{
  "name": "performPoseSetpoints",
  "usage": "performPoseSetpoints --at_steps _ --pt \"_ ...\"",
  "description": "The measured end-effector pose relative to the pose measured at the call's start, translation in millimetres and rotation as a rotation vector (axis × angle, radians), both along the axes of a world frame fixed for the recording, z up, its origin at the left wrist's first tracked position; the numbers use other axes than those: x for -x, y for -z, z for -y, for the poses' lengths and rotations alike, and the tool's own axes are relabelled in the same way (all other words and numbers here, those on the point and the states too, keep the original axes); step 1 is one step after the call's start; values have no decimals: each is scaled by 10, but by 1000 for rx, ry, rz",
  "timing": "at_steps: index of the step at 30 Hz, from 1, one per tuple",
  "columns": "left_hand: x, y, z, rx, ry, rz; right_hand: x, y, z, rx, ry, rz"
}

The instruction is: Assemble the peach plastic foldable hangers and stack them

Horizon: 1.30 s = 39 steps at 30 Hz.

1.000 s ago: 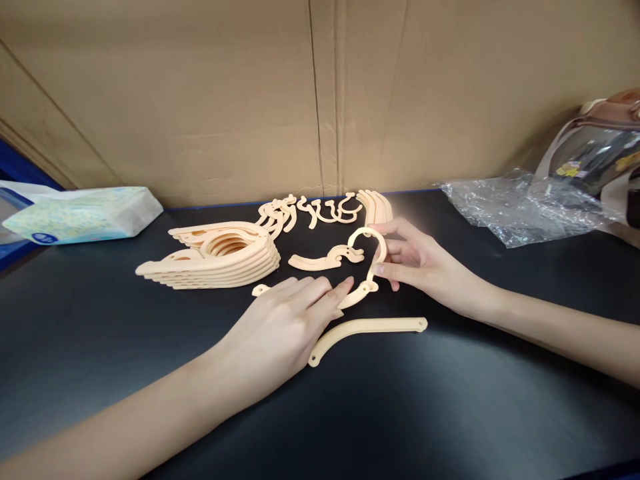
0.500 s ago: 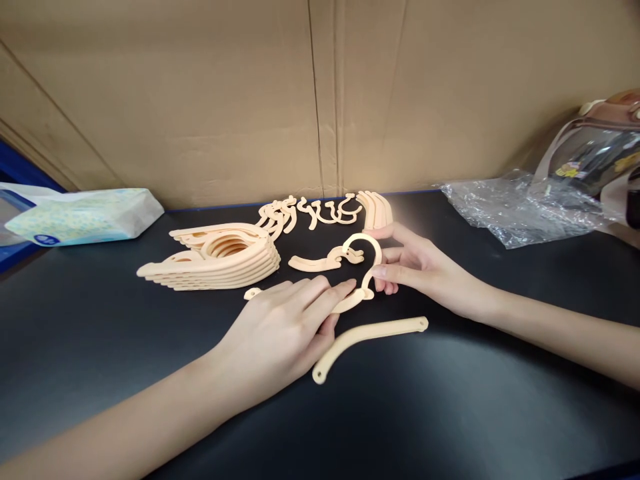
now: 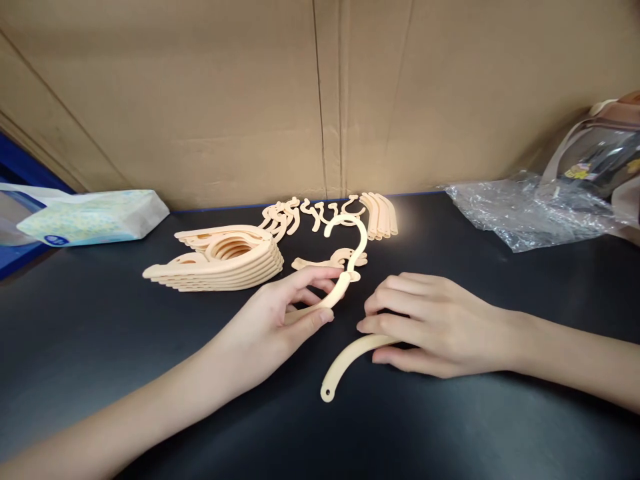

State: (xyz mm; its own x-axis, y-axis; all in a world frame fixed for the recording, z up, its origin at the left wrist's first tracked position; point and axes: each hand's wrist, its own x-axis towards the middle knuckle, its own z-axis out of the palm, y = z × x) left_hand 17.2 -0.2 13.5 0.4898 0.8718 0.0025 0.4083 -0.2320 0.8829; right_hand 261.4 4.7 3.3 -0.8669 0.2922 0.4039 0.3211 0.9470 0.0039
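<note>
Now left fingers (image 3: 311,325) hold hooked piece (image 3: 338,291); clear bag (image 3: 603,155), contents unclear.

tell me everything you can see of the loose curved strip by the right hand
The loose curved strip is pale cream, smooth and slender, seemingly plastic. Its near end is rounded, with one small dark hole; from there it arcs away and to the right. It appears to lie on the black table, apart from the other pieces. The right hand hides its other end, with fingers over it and thumb along its near side; how firm the grip is cannot be told.
</note>
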Motion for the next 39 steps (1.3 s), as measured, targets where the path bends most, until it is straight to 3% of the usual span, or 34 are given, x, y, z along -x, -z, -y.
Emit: performPoseSetpoints --at_steps 5,13,18,30,39 --pt "77 -11 -54 285 64 148 41 3 5 -3 44 38" --pt "56 -193 -96 585 37 196 -57 49 -77 107 163 -170" --pt "49 -188 -107 573 50 245 -100 52 -97 220 300 -204" --pt "-32 -61 -53 385 -13 148 -82 58 -128 97 303 -78" --pt "-27 -99 -57 478 -15 141 -67 55 -126 14 298 -60"
